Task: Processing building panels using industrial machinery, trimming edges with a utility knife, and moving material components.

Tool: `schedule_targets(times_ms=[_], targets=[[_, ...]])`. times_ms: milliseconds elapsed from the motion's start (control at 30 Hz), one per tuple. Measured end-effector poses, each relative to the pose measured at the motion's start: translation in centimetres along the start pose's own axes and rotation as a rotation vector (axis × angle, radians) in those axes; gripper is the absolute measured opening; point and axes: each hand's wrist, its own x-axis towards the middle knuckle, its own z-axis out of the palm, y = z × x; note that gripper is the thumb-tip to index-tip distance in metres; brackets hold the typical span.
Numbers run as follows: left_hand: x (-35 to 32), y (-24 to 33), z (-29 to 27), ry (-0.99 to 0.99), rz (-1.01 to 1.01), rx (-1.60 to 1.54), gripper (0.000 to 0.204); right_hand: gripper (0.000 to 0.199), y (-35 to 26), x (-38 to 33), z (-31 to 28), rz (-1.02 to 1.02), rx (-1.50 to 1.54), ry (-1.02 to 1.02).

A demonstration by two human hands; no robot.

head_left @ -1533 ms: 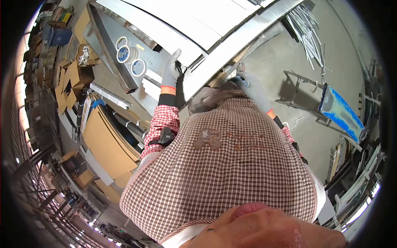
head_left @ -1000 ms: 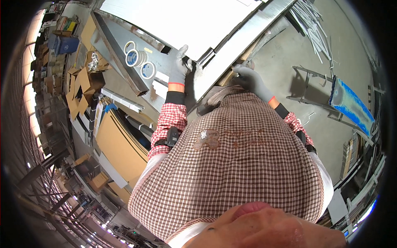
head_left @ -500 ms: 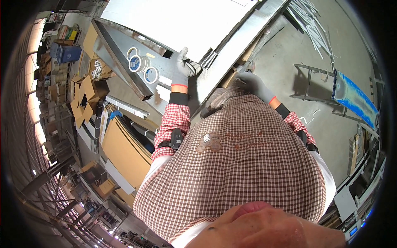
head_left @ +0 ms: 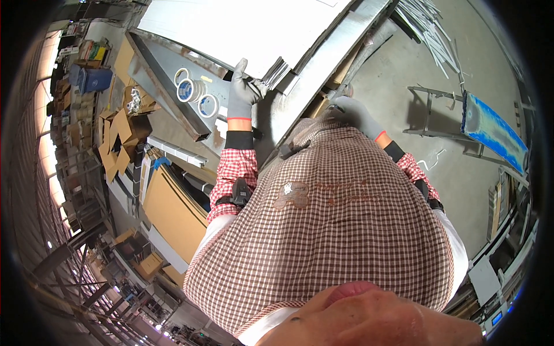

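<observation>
The gloved left hand point(head_left: 243, 92) has its fingers clamped on the corner of a metal sheet point(head_left: 242, 29), while the right hand point(head_left: 353, 112) rests nearby, its grip unclear.

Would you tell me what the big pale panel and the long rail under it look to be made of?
Panel: likely sheet metal or a coated board, matt whitish, flat, with thin stacked edges by the left hand. Rail: probably bare steel or aluminium, dull grey with a soft sheen and a folded profile.
</observation>
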Motion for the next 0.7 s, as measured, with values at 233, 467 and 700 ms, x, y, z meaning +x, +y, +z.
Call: schedule_targets(times_ms=[233, 467, 700], targets=[[5.0, -0.8, -9.9, -0.119, 0.054, -0.079, 0.039, 0.032, -1.5, -0.4, 0.0, 0.074, 0.326, 0.001], [3.2, -4.6, -4.4, -0.043, 0.101, -0.117, 0.032, 0.026, -3.1, -1.6, -0.9, 0.365, 0.949, 0.044], [0.4, -6.0, 0.1, 0.432, 0.439, 1.217, 0.077, 0.028, -5.1, 0.7, -2.0, 0.276, -0.072, -0.193]])
